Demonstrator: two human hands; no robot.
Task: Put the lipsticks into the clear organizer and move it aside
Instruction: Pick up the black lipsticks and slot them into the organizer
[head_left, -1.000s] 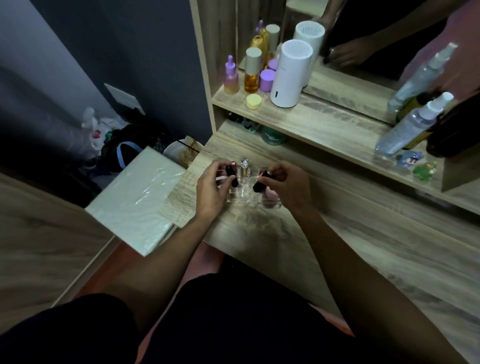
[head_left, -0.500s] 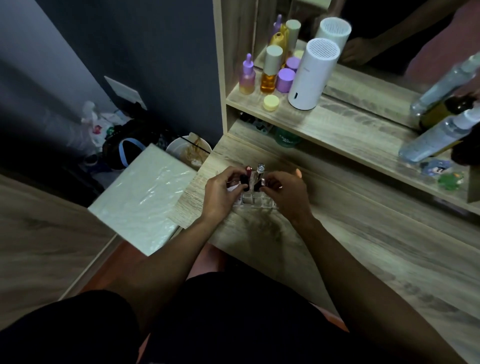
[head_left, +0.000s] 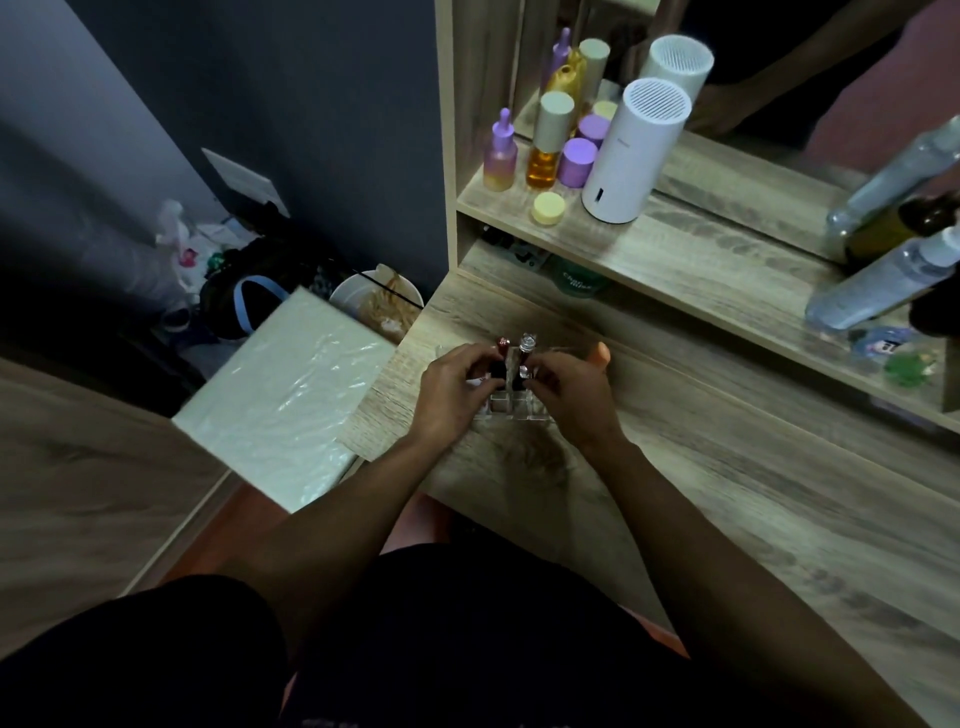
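Note:
A clear organizer (head_left: 511, 410) with small square slots sits on the wooden desk (head_left: 727, 467) near its left end. Two lipsticks stand upright in its far slots: one with a red top (head_left: 503, 344) and a taller one with a clear faceted cap (head_left: 528, 343). My left hand (head_left: 454, 397) pinches the dark tube under the red top. My right hand (head_left: 574, 397) pinches a dark lipstick (head_left: 519, 383) right beside it in the organizer. Both hands cover the organizer's sides. A pinkish object (head_left: 598, 353) pokes out behind my right hand.
A shelf (head_left: 675, 260) above the desk holds a white cylinder (head_left: 631, 156), purple and amber bottles (head_left: 545, 150), a yellow jar (head_left: 548, 208) and spray bottles (head_left: 883, 280) at right, with a mirror behind. A white plastic-wrapped board (head_left: 291, 400) leans off the desk's left edge.
Both hands have brought their lipsticks together from apart and lowered them upright into the organizer's slots. The view has shifted slightly left and down.

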